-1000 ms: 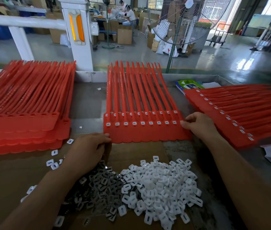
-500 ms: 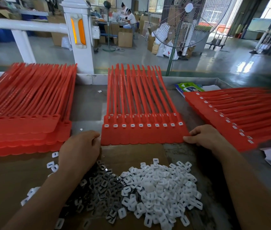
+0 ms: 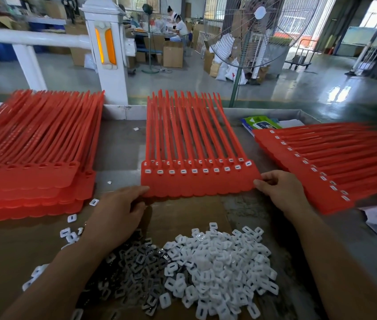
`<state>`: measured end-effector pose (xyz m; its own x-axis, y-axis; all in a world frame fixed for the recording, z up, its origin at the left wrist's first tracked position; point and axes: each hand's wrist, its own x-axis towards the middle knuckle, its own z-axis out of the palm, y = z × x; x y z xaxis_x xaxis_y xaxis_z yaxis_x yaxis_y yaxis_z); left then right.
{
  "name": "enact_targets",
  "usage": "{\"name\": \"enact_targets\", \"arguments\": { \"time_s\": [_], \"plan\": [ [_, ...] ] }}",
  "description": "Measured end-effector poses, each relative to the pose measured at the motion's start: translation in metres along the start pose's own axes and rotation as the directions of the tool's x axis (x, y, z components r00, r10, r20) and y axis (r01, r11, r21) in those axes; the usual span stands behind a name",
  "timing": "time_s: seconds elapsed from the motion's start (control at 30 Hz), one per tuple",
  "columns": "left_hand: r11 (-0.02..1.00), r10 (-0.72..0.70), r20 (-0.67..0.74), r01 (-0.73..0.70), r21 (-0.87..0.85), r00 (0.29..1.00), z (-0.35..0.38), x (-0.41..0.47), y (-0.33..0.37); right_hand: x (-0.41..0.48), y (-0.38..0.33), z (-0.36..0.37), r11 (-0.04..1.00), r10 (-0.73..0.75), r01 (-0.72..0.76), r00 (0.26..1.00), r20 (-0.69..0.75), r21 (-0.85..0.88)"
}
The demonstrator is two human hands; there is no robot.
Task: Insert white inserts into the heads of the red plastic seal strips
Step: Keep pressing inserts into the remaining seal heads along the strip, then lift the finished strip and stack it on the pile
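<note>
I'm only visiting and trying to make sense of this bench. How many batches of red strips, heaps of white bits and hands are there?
Red seal strip batches: 3 (left batch, middle batch, right batch)
Big heap of white inserts: 1
Hands: 2 (left hand, right hand)
Total: 6

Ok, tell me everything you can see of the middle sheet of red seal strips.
Glossy red moulded plastic: the middle sheet joins a row of tabs with a scalloped near edge, tails pointing away. It lies flat on the table, white inserts in each visible head. The left hand and right hand pinch its near corners.
</note>
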<state>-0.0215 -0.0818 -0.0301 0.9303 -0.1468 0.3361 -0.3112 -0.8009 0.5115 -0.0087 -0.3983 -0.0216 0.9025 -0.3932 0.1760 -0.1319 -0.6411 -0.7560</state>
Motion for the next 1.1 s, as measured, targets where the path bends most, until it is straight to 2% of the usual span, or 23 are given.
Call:
{"name": "enact_targets", "arguments": {
  "time_s": [0.2,0.33,0.57,0.63,0.73,0.87,0.93,0.97,1.0,1.03,1.07,1.1],
  "plan": [
    [0.995,0.074,-0.054,-0.077,-0.067,0.996,-0.005,0.000,0.004,-0.001,-0.002,-0.001,0.970,0.060,-0.076,0.995,0.074,0.233],
    [0.988,0.109,-0.071,-0.116,-0.105,0.992,-0.008,-0.002,0.006,-0.003,-0.005,-0.003,0.900,0.150,-0.204,0.975,0.164,0.385],
    [0.981,0.121,-0.087,-0.133,-0.138,0.989,-0.008,-0.002,0.008,-0.004,-0.007,0.001,0.851,0.229,-0.283,0.958,0.172,0.443],
    [0.986,0.084,-0.055,-0.091,-0.143,0.995,-0.004,-0.001,0.004,-0.003,-0.010,0.005,0.792,0.270,-0.328,0.945,0.186,0.516],
    [0.990,0.047,0.006,-0.045,-0.135,0.999,0.001,0.002,-0.004,-0.001,-0.015,0.012,0.626,0.341,-0.399,0.913,0.224,0.670],
    [0.991,0.041,0.031,-0.037,-0.127,0.999,0.004,0.005,-0.008,0.001,-0.018,0.017,0.564,0.379,-0.373,0.910,0.170,0.737],
    [0.995,0.029,0.068,-0.022,-0.101,0.997,0.006,0.006,-0.009,0.001,-0.015,0.019,0.661,0.357,-0.338,0.927,0.115,0.670],
    [0.996,0.022,0.081,-0.015,-0.087,0.996,0.006,0.006,-0.009,0.001,-0.011,0.019,0.782,0.327,-0.300,0.944,0.050,0.546],
    [0.997,0.019,0.087,-0.012,-0.078,0.996,0.006,0.005,-0.008,0.001,-0.007,0.019,0.904,0.262,-0.239,0.965,-0.017,0.354],
    [0.997,0.020,0.088,-0.014,-0.074,0.996,0.005,0.005,-0.007,0.001,-0.005,0.018,0.978,0.161,-0.151,0.985,-0.063,0.141],
    [0.997,0.026,0.085,-0.020,-0.072,0.996,0.004,0.004,-0.006,0.000,-0.004,0.018,0.998,0.053,-0.056,0.995,-0.086,-0.031],
    [0.997,0.032,0.074,-0.026,-0.074,0.997,0.003,0.004,-0.005,-0.002,-0.005,0.018,0.992,-0.035,0.024,0.996,-0.085,-0.127]
  ]
}}
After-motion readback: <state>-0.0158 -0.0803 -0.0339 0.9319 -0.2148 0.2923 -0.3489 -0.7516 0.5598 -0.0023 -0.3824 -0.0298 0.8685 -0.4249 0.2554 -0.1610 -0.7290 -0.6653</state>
